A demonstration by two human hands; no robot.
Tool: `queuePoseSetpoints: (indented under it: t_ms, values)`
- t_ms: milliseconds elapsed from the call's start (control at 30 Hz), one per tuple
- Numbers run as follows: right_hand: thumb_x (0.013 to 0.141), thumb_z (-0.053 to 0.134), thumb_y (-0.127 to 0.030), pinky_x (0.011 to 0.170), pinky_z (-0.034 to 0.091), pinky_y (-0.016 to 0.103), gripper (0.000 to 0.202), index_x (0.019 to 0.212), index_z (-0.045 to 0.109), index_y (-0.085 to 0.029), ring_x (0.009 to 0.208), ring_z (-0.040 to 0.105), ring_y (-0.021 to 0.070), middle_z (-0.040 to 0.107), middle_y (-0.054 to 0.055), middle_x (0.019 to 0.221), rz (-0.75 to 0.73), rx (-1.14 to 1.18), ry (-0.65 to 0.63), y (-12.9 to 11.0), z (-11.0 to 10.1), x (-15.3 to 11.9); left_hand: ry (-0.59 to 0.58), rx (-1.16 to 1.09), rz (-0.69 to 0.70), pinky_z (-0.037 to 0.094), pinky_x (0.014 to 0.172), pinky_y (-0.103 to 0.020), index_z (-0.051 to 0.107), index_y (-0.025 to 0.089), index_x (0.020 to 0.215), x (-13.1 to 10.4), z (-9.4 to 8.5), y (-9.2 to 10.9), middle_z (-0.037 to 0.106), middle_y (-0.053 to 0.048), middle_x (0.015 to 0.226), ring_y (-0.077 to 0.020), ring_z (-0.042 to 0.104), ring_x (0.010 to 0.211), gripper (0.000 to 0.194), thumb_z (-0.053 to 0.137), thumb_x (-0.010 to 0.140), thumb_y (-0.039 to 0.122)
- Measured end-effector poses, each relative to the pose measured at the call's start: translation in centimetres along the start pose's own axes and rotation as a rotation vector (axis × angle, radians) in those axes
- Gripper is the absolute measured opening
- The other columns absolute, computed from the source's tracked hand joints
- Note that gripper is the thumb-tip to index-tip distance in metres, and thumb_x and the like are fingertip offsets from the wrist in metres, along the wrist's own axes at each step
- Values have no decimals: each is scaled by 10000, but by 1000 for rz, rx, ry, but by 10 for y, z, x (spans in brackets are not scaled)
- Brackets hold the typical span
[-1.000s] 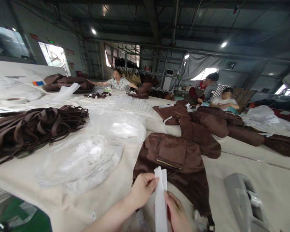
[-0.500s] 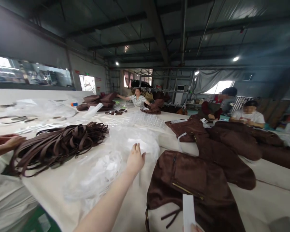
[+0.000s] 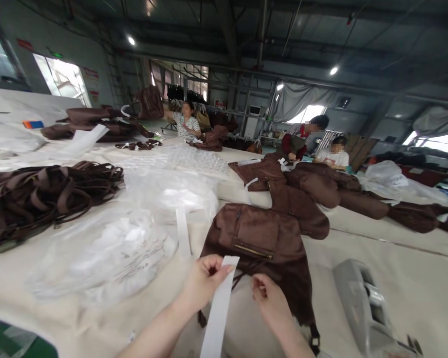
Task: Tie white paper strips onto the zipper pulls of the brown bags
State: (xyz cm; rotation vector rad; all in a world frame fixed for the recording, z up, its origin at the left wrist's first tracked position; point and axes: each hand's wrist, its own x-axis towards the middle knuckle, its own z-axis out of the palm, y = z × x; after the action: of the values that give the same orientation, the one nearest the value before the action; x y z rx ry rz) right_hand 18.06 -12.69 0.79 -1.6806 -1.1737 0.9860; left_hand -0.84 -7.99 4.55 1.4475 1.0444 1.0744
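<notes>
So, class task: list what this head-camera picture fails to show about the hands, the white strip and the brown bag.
- White strip: lower end cut off by the bottom edge.
- Right hand: what its fingertips pinch is too small to tell.
- Brown bag: near edge hidden behind both hands and the strip.
- Left hand: forearm runs out of frame.

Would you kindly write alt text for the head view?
The left hand pinches a white strip; the right hand hovers beside it, above a brown bag on a table with straps.
</notes>
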Motion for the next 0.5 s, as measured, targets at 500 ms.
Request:
queuePoseSetpoints:
  t_ms: [500]
  values:
    - [669,638,-395,376,284,201,234,601,560,-186,364,380,66,514,-43,465,154,358,-23,14,-17,53,-295,302,-24,241,490,-218,594,142,539,-5,6,-18,406,40,521,-87,336,513,317,571,761,367]
